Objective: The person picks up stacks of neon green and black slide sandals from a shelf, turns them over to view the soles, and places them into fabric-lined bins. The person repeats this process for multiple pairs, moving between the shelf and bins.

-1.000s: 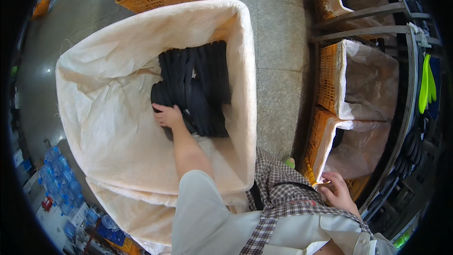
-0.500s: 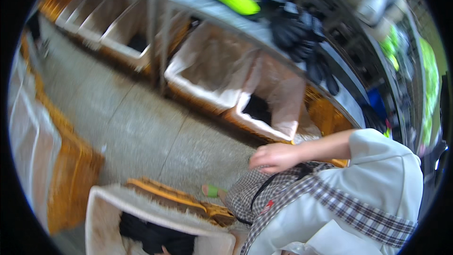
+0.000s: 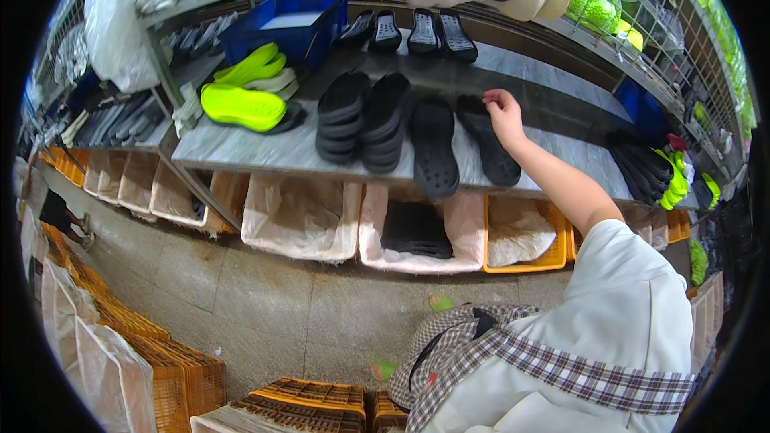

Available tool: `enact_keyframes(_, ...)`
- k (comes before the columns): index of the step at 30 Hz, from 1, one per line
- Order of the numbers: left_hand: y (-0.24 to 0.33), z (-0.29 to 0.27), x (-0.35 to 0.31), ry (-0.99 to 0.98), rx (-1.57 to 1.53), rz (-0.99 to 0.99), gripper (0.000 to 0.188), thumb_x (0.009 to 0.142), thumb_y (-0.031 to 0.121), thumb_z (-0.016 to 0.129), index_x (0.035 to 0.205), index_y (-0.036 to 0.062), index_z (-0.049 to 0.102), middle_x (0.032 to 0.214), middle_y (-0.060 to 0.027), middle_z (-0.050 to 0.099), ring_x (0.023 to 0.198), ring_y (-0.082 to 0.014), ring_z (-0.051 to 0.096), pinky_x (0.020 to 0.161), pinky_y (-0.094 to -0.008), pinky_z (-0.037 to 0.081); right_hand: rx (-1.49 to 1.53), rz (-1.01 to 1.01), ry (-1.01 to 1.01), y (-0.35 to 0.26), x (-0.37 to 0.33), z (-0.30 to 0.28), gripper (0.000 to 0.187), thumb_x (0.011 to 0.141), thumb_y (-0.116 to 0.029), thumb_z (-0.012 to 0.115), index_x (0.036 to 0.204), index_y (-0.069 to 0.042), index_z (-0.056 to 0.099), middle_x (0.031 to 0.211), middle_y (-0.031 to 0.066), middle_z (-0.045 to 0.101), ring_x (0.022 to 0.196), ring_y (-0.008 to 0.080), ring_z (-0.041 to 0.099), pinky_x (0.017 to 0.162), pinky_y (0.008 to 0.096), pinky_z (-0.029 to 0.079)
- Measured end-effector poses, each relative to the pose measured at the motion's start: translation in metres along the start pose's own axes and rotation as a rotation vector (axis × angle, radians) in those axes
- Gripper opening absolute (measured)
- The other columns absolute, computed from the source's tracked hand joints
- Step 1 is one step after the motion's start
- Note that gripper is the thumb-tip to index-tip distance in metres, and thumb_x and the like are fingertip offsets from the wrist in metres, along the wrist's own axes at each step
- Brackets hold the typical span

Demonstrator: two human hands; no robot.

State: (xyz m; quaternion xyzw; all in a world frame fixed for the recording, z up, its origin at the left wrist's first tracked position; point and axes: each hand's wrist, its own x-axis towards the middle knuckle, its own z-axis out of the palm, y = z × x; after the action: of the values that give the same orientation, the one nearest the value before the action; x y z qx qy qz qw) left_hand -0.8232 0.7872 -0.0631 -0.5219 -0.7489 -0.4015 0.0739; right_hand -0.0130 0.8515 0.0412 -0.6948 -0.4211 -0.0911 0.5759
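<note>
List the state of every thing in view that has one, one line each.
Right hand: reaching out, fingertips on the black sole.
Black sole: flat on the shelf, touched at its far end.
Black sole stacks: piled, untouched.
Neon yellow soles: stacked, untouched.
Blue bin: open-topped, on the shelf.
Lined crate: under the shelf, holding black pieces.
Left hand: out of view.

Black shoe soles [image 3: 433, 144], neon yellow soles [image 3: 241, 106], blue bin [image 3: 281, 28], orange crates [image 3: 553, 252], grey shelf [image 3: 265, 152], plaid apron [image 3: 553, 369].
</note>
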Motion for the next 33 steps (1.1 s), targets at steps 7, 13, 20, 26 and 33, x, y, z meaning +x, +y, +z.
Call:
enact_keyframes(7,0.242,0.027,-0.105,-0.297,-0.153,0.045,0.055,0.087,0.031,0.065,0.126,-0.0041,0.047,0.125,-0.0241,0.049,0.116,-0.0361,0.047,0.102,-0.0424,0.036,0.075,0.481,0.316,0.229,0.168,-0.016,0.036,0.078,-0.019,0.064,0.109,-0.002,0.058,0.09,0.0123,0.063,0.078,0.0213,0.059,0.069,0.033,0.048)
enact_keyframes(13,0.331,0.026,-0.183,-0.611,0.094,0.199,0.058,0.087,0.033,0.062,0.132,0.0021,0.043,0.139,-0.0231,0.037,0.129,-0.041,0.03,0.107,-0.0507,0.025,0.588,0.802,-0.01,0.332,0.246,0.01,0.036,0.078,-0.038,0.067,0.101,-0.011,0.059,0.084,0.0061,0.053,0.068,0.0175,0.049,0.053,0.0337,0.044)
enact_keyframes(20,0.354,-0.005,-0.22,-0.701,0.249,-0.126,0.053,0.077,0.012,0.069,0.125,0.0056,0.047,0.138,-0.0224,0.035,0.132,-0.0404,0.026,0.109,-0.048,0.024,0.724,0.924,-0.058,0.415,0.303,0.064,0.036,0.081,-0.034,0.064,0.106,-0.009,0.056,0.094,0.007,0.055,0.074,0.0214,0.052,0.06,0.0358,0.049)
enact_keyframes(26,0.363,-0.014,-0.234,-0.745,0.271,-0.108,0.049,0.076,0.016,0.07,0.121,0.005,0.052,0.135,-0.0218,0.04,0.128,-0.0409,0.032,0.106,-0.0466,0.03,0.676,1.001,-0.037,0.445,0.317,0.07,0.032,0.081,-0.025,0.064,0.106,-0.008,0.054,0.091,0.0088,0.054,0.075,0.0228,0.054,0.06,0.0356,0.051)
enact_keyframes(33,0.354,-0.005,-0.229,-0.871,0.186,-0.06,0.05,0.077,0.021,0.07,0.122,0.0045,0.053,0.132,-0.0202,0.044,0.125,-0.0377,0.038,0.103,-0.044,0.035,0.979,0.993,-0.157,0.36,0.258,-0.046,0.025,0.081,-0.011,0.06,0.102,-0.001,0.05,0.098,0.0129,0.054,0.087,0.0258,0.053,0.069,0.0375,0.053)
